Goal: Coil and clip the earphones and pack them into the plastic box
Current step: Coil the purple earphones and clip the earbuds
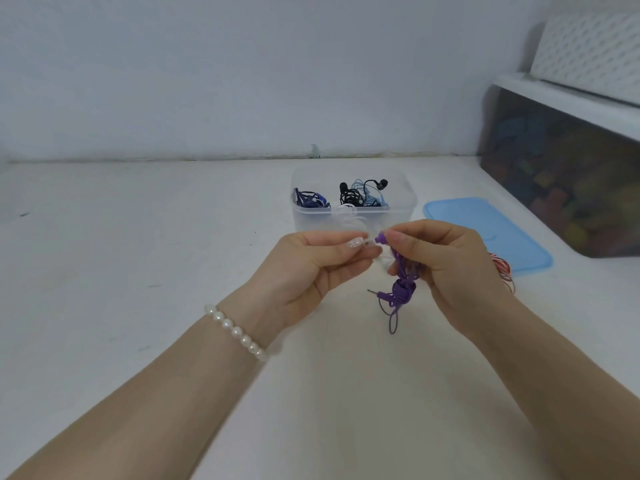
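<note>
Here, hidden parts: the right hand (446,268) covers the top of the purple earphones (401,289); only one earbud end pokes out between thumb and forefinger, and the coil, a loose loop and the plug hang below the fist.
Right fingers: curled round the purple bundle, thumb and forefinger pinching the earbud end.
Left hand (311,265): fingers curled, thumb and forefinger pinched on a small clear or white piece just beside the purple earbud; whether it is a clip cannot be told.
Purple earphones, place: held in the air above the table (138,271), in front of the box (353,216), apart from it.
Box: clear plastic, open, on the table beyond the hands; its lower front is hidden by the fingers.
Box contents: a dark blue set at the left, a black and a light blue set at the right, something white near the front, blurred through the wall.
Lid (485,230): blue, flat on the table right of the box, partly behind the right hand.
Red cord (504,271): red and white loops by the lid's near edge, mostly hidden behind the right wrist.
Bin (561,174): dark see-through, white-rimmed, cut off at the right edge; contents are coloured blurs.
Bracelet (237,332): pearl beads on the left wrist.
Writing: none legible.
</note>
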A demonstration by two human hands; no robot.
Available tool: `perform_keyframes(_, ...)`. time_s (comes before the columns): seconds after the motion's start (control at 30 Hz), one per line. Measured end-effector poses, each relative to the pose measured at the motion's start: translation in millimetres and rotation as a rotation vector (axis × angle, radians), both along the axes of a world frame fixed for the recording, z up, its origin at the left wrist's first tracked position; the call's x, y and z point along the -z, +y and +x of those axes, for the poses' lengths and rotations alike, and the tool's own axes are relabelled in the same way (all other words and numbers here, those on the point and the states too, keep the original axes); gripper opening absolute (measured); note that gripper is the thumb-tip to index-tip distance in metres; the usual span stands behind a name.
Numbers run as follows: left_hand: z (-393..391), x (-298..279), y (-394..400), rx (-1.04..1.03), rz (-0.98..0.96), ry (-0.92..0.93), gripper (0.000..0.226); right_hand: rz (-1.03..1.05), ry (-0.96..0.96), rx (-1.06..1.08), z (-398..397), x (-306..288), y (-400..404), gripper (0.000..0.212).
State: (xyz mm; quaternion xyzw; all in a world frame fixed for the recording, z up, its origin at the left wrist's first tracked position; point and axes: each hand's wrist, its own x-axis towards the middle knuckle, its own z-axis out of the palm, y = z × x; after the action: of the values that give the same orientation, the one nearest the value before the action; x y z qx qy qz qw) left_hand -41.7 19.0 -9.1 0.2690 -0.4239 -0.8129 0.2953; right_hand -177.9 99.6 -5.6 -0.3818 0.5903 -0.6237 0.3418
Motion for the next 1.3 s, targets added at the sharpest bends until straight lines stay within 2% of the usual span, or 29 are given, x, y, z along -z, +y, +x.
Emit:
perform_keyframes(0.07, 0.0, -0.4, 0.3, -0.014, 0.020, 0.003, 0.013, -0.002, 0.010, 0.012, 0.5, 0.2, 0.2, 0.003)
perform_keyframes(0.27, -2.0, 2.4, 1.9, -0.049, -0.021, -0.072, 0.008, 0.012, 0.066, 0.008, 2.1, 1.3, 0.0, 0.004)
perform_keyframes(0.67, -5.2, 3.6, 7.0, -0.073, -0.015, -0.039, 0.009, 0.003, 0.123, 0.055, 4.1, 1.6, 0.3, 0.001)
perform_keyframes(0.8, -6.0, 4.2, 8.6, -0.124, -0.084, -0.072, 0.012, 0.003, 0.154, 0.050, 4.5, 2.3, 0.0, 0.009)
perform_keyframes(1.3, -7.9, 7.2, 12.3, -0.145, -0.159, -0.046, 0.011, -0.010, 0.052, 0.098, 8.3, 5.4, -2.9, 0.011)
